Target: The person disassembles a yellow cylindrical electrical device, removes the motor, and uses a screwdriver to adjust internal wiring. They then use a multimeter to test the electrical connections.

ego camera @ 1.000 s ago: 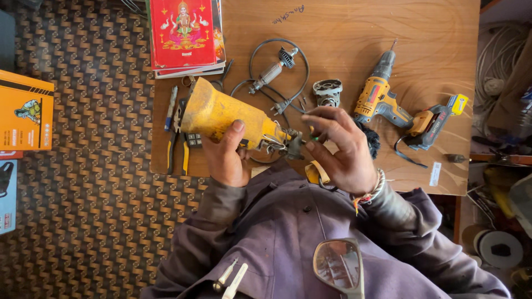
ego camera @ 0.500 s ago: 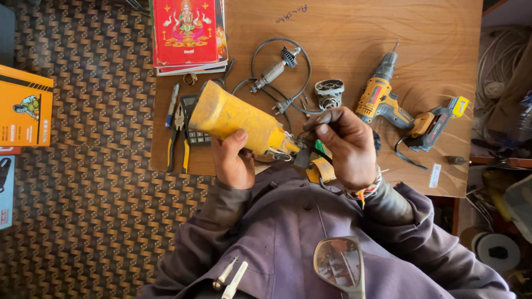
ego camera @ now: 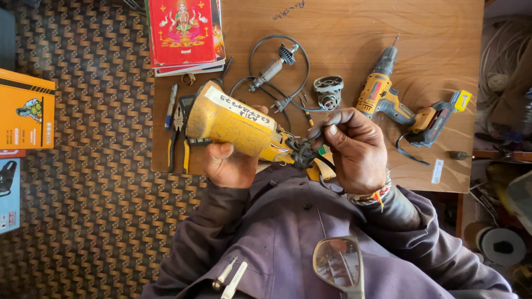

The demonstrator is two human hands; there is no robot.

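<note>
Yellow tool housing (ego camera: 235,124), mid-frame above the table (ego camera: 343,22): your left hand (ego camera: 230,166) grips its body; your right hand (ego camera: 354,149) pinches the black wiring (ego camera: 303,152) at its open end. Motor core (ego camera: 271,69) lies out, unfitted.

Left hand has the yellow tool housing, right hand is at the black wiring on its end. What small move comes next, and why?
Probably a short, gentle tug or tuck of the black cable with the right hand, while the left hand keeps the yellow tool housing steady. The right fingers already pinch the cable where it meets the housing's open end, and the housing is held off the wooden table.
</note>
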